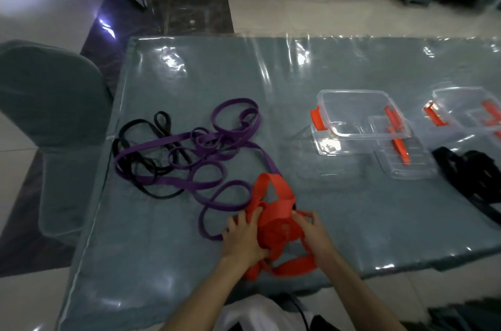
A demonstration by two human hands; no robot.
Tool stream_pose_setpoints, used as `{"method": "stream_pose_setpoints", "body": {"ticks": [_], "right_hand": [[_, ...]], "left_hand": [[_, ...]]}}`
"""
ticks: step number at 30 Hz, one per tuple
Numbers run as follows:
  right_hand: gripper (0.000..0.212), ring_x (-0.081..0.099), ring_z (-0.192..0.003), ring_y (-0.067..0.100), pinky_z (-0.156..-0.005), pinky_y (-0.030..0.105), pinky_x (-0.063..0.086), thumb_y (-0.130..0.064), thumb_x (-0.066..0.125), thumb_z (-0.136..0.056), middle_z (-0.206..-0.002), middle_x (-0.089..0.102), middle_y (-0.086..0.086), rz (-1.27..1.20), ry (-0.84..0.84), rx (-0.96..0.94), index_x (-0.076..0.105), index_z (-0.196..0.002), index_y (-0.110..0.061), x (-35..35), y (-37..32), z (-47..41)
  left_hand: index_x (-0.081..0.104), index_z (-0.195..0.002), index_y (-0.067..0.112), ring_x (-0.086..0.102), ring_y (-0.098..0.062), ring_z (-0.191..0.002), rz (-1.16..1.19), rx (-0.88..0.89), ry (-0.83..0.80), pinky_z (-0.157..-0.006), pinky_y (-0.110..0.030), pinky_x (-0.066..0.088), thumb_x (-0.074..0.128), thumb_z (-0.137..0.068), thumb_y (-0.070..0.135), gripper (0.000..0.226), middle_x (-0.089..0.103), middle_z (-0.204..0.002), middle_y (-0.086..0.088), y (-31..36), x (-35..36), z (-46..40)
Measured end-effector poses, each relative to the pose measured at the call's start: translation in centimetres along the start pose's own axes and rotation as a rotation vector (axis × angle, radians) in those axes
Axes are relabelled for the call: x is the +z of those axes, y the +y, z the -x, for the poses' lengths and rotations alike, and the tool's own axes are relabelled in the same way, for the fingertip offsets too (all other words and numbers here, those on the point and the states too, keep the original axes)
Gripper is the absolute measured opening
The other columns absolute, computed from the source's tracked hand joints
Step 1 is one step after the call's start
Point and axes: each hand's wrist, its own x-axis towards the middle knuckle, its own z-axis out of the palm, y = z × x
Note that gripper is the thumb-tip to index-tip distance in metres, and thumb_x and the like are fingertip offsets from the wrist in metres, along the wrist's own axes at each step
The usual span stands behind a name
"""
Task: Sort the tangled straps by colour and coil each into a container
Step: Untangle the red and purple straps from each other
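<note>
Low in the frame's centre, our left hand (pixel 245 235) and right hand (pixel 311 230) both grip the flat red webbing strap (pixel 273 230); we should wind it tight and even.

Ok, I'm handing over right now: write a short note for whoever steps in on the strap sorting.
Left hand and right hand both grip the red strap, partly coiled at the table's near edge.
Purple strap and black strap lie tangled together to the left.
Another black strap lies loose at the right.
Two clear containers hold no straps.
Left: finish red, box it, then separate and coil the rest.
</note>
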Motion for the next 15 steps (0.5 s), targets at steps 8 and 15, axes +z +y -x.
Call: {"method": "stream_pose_setpoints", "body": {"ticks": [8,15], "right_hand": [[0.033,0.065,-0.056,0.015,-0.050,0.025,0.053,-0.024,0.065,-0.101,-0.081,0.073,0.006,-0.491,-0.106,0.128,0.065,-0.134,-0.029,-2.3,0.7,0.5],[0.076,0.077,-0.096,0.032,-0.096,0.051,0.061,-0.038,0.095,-0.065,-0.106,0.080,0.017,-0.446,-0.046,0.110,0.066,-0.128,-0.009,-2.7,-1.8,-1.9]], "left_hand": [[0.006,-0.166,0.033,0.037,-0.029,-0.144,-0.194,0.169,0.086,-0.120,-0.054,0.025,0.055,-0.066,0.081,0.121,0.040,-0.157,-0.004,1.6,2.3,1.0],[0.049,-0.156,0.027,0.070,-0.030,-0.098,-0.281,0.293,0.263,-0.080,-0.045,0.051,0.071,-0.070,0.008,0.091,0.075,-0.115,-0.003,3.0,0.6,1.4]]}}
